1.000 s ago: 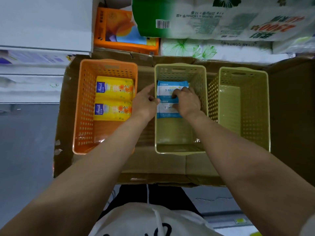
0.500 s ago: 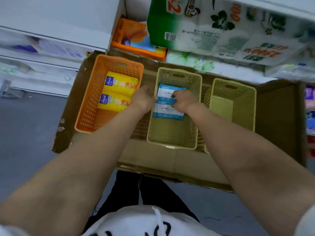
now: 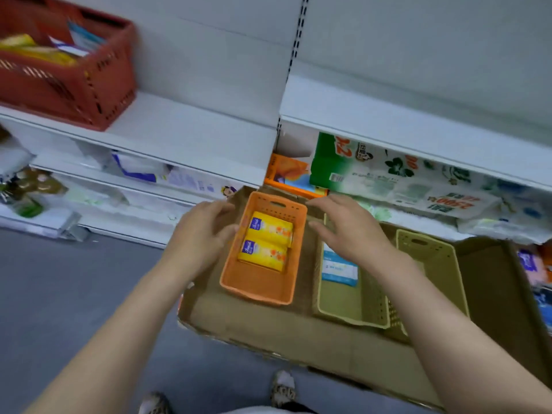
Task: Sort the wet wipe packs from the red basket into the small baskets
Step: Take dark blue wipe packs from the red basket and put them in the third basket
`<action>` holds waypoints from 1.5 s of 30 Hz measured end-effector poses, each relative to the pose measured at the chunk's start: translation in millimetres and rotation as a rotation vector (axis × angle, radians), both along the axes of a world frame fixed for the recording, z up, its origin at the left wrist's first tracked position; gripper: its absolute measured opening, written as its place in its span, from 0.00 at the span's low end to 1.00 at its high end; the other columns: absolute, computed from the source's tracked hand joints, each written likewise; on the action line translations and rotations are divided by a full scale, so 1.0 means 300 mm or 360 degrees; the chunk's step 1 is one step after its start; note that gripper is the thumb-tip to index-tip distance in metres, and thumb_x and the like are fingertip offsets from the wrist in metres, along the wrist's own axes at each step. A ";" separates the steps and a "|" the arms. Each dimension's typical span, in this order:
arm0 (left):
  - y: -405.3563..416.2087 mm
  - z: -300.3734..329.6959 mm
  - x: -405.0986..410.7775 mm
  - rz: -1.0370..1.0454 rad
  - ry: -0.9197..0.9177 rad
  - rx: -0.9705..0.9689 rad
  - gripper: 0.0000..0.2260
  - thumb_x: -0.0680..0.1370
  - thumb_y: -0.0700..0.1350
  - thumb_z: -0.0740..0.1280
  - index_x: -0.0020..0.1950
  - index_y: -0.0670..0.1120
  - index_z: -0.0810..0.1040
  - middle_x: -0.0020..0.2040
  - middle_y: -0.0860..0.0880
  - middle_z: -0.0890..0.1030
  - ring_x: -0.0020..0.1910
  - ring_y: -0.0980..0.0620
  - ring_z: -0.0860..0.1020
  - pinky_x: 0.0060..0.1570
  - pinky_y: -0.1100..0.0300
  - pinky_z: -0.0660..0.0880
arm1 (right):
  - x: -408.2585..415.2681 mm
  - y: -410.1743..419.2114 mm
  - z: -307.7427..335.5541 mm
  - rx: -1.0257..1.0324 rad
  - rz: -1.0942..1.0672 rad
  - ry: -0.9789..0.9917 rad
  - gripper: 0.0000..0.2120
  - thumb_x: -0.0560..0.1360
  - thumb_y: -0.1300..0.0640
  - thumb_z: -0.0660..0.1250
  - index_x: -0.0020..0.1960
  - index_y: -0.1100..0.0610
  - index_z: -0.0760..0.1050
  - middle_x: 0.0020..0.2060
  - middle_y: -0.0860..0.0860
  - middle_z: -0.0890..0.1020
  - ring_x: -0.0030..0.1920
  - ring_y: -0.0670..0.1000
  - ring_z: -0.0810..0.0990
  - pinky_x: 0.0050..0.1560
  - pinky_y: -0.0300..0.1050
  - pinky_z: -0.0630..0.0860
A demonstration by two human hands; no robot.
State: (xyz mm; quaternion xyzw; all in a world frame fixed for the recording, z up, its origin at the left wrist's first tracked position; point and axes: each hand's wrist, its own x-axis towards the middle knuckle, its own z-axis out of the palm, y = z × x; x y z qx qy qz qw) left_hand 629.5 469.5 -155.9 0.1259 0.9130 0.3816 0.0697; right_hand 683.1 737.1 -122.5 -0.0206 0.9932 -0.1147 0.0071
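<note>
Three small baskets sit in my cardboard tray (image 3: pixel 268 333): orange basket (image 3: pixel 257 291) with two yellow packs (image 3: pixel 265 243), middle basket (image 3: pixel 343 312) with a blue-white pack (image 3: pixel 339 270). The red basket (image 3: pixel 68 85) stands on the shelf, upper left. My left hand (image 3: pixel 200 234) and right hand (image 3: pixel 349 231) hover with fingers loosely spread, gripping nothing.

red basket (image 3: pixel 98 94) | orange basket (image 3: pixel 260 289) | 2 yellow packs (image 3: pixel 266 245), orange flowers | pale-green baskets (image 3: pixel 343 316)
</note>
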 end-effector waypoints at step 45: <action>-1.555 0.094 -2.220 -0.0285 0.0146 -0.0379 0.18 0.77 0.54 0.68 0.65 0.50 0.76 0.63 0.49 0.77 0.65 0.49 0.71 0.63 0.56 0.67 | -2.272 -1.599 -0.064 -0.0163 -0.0393 -0.0541 0.25 0.76 0.50 0.68 0.72 0.53 0.69 0.67 0.56 0.76 0.67 0.58 0.74 0.62 0.45 0.70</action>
